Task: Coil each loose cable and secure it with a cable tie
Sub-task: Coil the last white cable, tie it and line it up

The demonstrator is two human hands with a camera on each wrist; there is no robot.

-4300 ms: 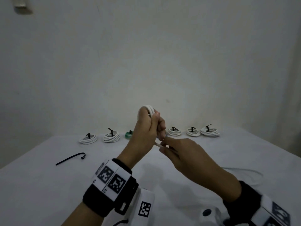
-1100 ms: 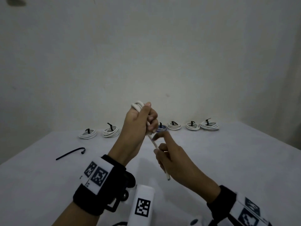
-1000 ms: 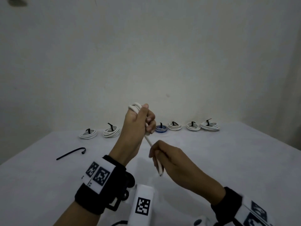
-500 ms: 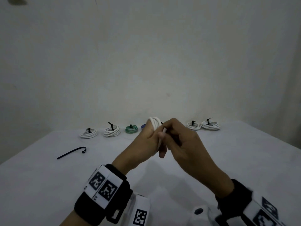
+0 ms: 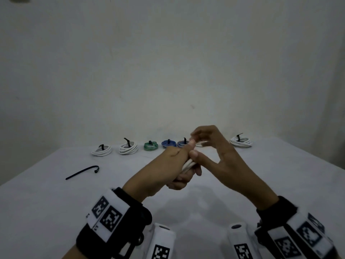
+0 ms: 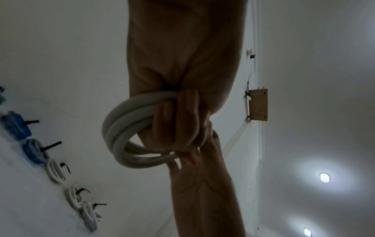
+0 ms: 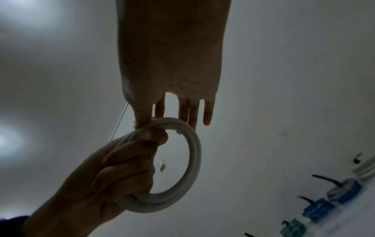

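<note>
1. Holding the white cable coil (image 7: 192,162) above the counter (image 5: 56,212), the left hand (image 5: 164,171) has its fingers clamped round it; the right hand (image 5: 220,152), fingers apart, touches its top
2. Seven tied coils (image 5: 128,148) line the counter's far edge
3. Left to do: one black cable tie (image 5: 82,171), left of the hands, looks meant for this coil

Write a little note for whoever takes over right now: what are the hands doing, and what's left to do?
Left hand grips the white cable coil, held above the table.
Right hand is open, thumb and fingertips touching the coil's top.
Loose black cable tie lies on the table's left.
Done: tied coils lined up along the far edge.
Left: fetch the tie, fasten it round this coil, set it in the row.
</note>
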